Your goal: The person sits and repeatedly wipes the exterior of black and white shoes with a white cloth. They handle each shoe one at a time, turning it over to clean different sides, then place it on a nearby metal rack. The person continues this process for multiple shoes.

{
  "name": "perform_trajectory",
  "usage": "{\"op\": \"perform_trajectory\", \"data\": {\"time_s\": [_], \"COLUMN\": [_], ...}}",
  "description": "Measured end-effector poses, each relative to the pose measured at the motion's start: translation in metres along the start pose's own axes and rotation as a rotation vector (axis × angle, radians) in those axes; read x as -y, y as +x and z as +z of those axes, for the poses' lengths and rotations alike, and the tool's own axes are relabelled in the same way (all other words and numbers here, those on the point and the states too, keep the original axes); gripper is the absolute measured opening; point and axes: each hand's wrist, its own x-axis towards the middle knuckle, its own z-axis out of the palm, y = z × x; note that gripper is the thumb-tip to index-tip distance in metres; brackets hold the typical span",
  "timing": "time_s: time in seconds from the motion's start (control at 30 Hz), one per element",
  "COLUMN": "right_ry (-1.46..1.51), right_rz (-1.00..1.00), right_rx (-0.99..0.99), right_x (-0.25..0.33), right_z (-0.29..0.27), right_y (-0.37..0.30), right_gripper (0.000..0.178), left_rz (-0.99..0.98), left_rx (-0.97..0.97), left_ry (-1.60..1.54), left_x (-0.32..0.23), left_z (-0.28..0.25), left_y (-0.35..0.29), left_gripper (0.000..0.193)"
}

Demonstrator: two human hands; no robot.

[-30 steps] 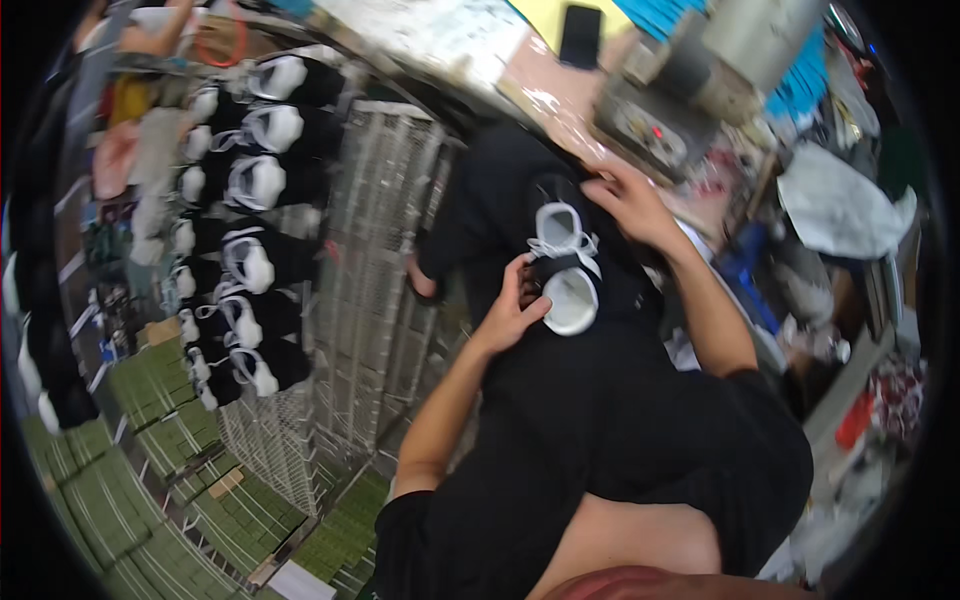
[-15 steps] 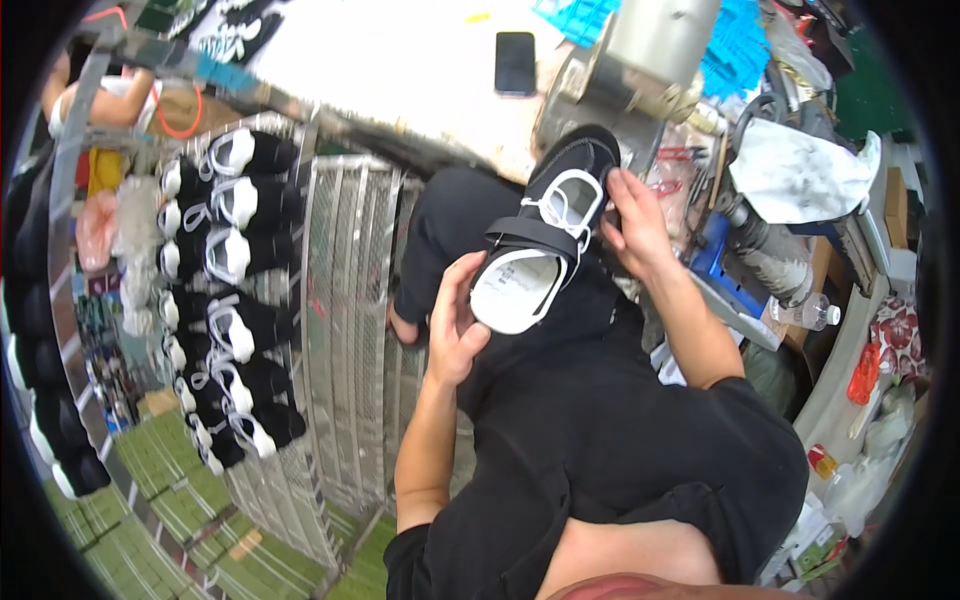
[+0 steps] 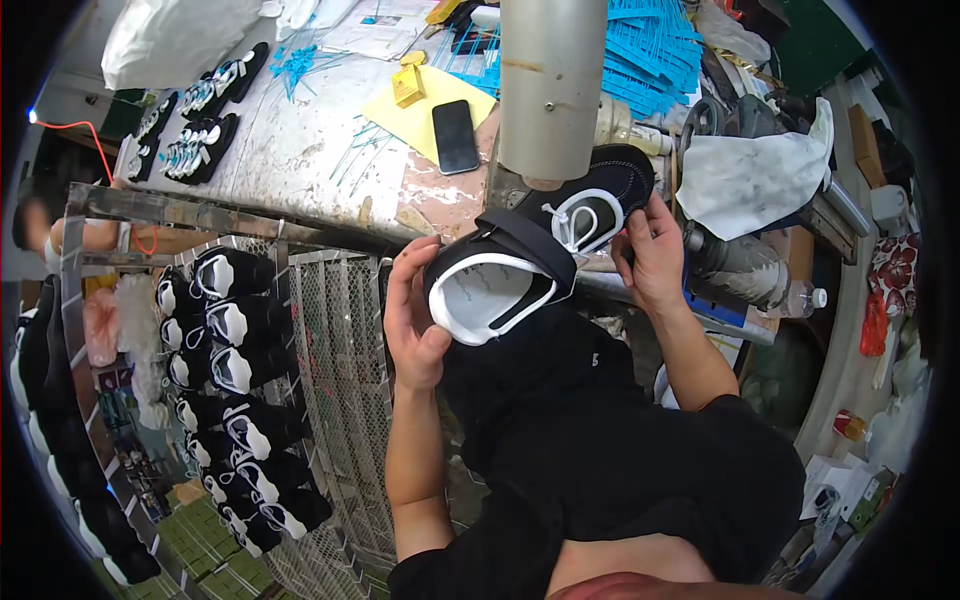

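Note:
A black shoe (image 3: 523, 238) with white lining, white laces and a black strap is held between my two hands, its toe to the upper right. My left hand (image 3: 414, 325) grips the heel end, thumb at the white rim and fingers around the outer side. At the toe end, my right hand (image 3: 655, 258) pinches the sole's edge between thumb and fingers. A grey cylindrical machine arm (image 3: 551, 85) stands above the shoe, and its lower end covers part of the upper near the toe. Whether the two touch, I cannot tell.
On the left, a wire rack (image 3: 335, 330) holds several black-and-white shoes (image 3: 232, 320). The worktable (image 3: 290, 165) carries a phone (image 3: 456, 137), yellow paper (image 3: 480, 100), blue plastic strips (image 3: 640, 55) and more footwear (image 3: 200, 148). A stained white cloth (image 3: 750, 178) hangs at right. Another person (image 3: 70, 235) is at far left.
The shoe has come up to the machine arm's lower end, both hands still on it. My view has shifted, showing more of the tabletop.

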Motion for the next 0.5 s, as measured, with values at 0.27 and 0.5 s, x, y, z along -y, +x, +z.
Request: {"op": "perform_trajectory", "data": {"time_s": [0.27,0.5], "right_ry": [-0.124,0.037], "right_rz": [-0.055,0.099], "right_rx": [0.110,0.294], "right_x": [0.004,0.013], "right_z": [-0.005,0.014], "right_y": [0.003,0.024], "right_gripper": [0.075,0.069], "left_rz": [-0.169,-0.545], "left_rx": [-0.018,-0.136], "left_ry": [-0.066,-0.383], "left_x": [0.017,0.016], "left_z": [-0.011,-0.016], "left_y": [-0.011,-0.041], "left_gripper": [0.099,0.102]}}
